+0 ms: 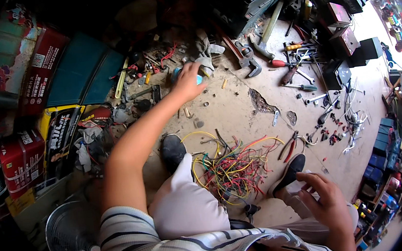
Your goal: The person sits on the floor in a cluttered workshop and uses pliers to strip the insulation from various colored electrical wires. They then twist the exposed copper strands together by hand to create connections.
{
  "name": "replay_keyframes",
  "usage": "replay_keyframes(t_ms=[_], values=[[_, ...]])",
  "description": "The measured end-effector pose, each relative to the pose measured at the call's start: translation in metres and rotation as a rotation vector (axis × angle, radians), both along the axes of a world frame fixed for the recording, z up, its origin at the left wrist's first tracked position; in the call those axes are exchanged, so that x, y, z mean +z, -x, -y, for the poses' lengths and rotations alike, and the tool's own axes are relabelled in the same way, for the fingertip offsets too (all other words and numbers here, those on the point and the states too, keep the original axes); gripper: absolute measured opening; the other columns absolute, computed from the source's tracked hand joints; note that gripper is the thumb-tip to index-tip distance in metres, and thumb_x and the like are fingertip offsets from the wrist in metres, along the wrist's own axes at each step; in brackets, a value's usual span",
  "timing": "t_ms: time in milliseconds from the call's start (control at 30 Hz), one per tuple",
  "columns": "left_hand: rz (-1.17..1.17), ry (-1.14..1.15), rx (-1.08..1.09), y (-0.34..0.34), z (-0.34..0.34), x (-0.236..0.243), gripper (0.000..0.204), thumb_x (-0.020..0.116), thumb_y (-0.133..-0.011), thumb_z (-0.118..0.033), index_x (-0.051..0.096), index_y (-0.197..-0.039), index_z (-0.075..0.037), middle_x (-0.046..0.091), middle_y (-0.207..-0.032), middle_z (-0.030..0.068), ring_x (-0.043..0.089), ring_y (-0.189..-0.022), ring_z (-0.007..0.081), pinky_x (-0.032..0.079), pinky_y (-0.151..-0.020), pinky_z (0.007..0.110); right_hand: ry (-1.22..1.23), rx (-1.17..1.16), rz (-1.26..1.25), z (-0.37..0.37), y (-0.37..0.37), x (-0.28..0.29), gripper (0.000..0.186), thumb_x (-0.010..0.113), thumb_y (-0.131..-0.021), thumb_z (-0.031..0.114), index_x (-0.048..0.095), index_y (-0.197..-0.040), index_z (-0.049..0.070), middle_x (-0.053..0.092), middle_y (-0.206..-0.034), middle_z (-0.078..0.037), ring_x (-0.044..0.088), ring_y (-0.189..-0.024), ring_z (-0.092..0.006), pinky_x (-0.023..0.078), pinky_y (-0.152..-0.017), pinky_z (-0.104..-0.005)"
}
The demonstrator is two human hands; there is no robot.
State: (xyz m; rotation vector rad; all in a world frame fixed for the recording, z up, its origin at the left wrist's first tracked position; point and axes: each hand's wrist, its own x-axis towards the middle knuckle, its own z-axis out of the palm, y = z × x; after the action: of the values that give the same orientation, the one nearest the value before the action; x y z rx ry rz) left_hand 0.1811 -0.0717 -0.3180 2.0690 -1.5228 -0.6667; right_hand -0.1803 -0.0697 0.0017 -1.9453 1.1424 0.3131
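My left hand (186, 82) reaches out across the floor, fingers curled over a light-blue object (198, 78) among small scattered parts and beside a grey crumpled cloth (205, 51). My right hand (321, 201) is by my right knee with fingers curled; whatever is between them is too small to make out. A tangle of red, yellow and green wires (230, 171) lies between my shoes, with red-handled pliers (290, 149) at its right.
Boxes (22, 161) and teal cases (78, 72) crowd the left, above a metal fan (70, 237). A pipe wrench (242, 52), hammer (263, 43) and screwdrivers (300, 87) lie ahead right. Dark battery blocks (337, 74) and packed shelving (379, 185) line the right.
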Motion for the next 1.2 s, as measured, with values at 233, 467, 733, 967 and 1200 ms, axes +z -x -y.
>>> replay_keyframes(t_ms=[233,467,733,967,1200], values=[[-0.084,0.110,0.312,0.002,0.064,-0.042,0.032,0.066,-0.078,-0.011,0.054,-0.108,-0.010,0.056,-0.110,0.0186,0.057,-0.095,0.0338,0.047,-0.083,0.039,0.067,0.132,-0.045,-0.003,-0.005,-0.012,0.033,0.068,-0.079,0.012,0.058,-0.109,0.002,0.063,-0.093,-0.014,0.063,-0.075,-0.0265,0.051,-0.065,-0.0355],[-0.395,0.849,0.618,-0.028,0.008,0.056,0.011,0.059,-0.090,-0.010,0.051,-0.093,-0.003,0.054,-0.081,0.0013,0.049,-0.071,0.0087,0.042,-0.065,0.024,0.107,0.101,0.028,-0.006,0.003,-0.011,0.033,0.067,-0.078,0.009,0.057,-0.109,0.003,0.063,-0.094,-0.014,0.063,-0.073,-0.0270,0.050,-0.064,-0.0359],[-0.707,0.813,0.302,0.027,-0.009,0.119,0.006,0.053,-0.092,-0.007,0.053,-0.098,-0.007,0.054,-0.086,-0.0001,0.050,-0.078,0.0082,0.044,-0.071,0.023,0.077,0.133,-0.051,-0.004,0.000,-0.012,0.033,0.066,-0.078,0.009,0.058,-0.109,0.002,0.063,-0.093,-0.014,0.062,-0.075,-0.0276,0.050,-0.067,-0.0371],[-0.638,0.480,-0.168,0.109,-0.004,0.110,0.012,0.060,-0.084,-0.010,0.056,-0.093,-0.002,0.059,-0.089,0.0144,0.059,-0.086,0.0317,0.047,-0.076,0.037,0.033,0.136,-0.083,-0.009,0.003,-0.015,0.035,0.065,-0.075,0.005,0.060,-0.110,0.003,0.062,-0.089,-0.014,0.062,-0.077,-0.0275,0.050,-0.069,-0.0365],[-0.500,0.123,-0.181,0.120,-0.033,0.049,0.022,0.053,-0.089,-0.017,0.060,-0.104,-0.002,0.058,-0.100,0.0157,0.058,-0.096,0.0301,0.046,-0.085,0.038,0.039,0.125,-0.036,-0.009,0.001,-0.017,0.032,0.066,-0.079,0.013,0.058,-0.108,0.002,0.063,-0.092,-0.014,0.062,-0.076,-0.0290,0.049,-0.067,-0.0382]])
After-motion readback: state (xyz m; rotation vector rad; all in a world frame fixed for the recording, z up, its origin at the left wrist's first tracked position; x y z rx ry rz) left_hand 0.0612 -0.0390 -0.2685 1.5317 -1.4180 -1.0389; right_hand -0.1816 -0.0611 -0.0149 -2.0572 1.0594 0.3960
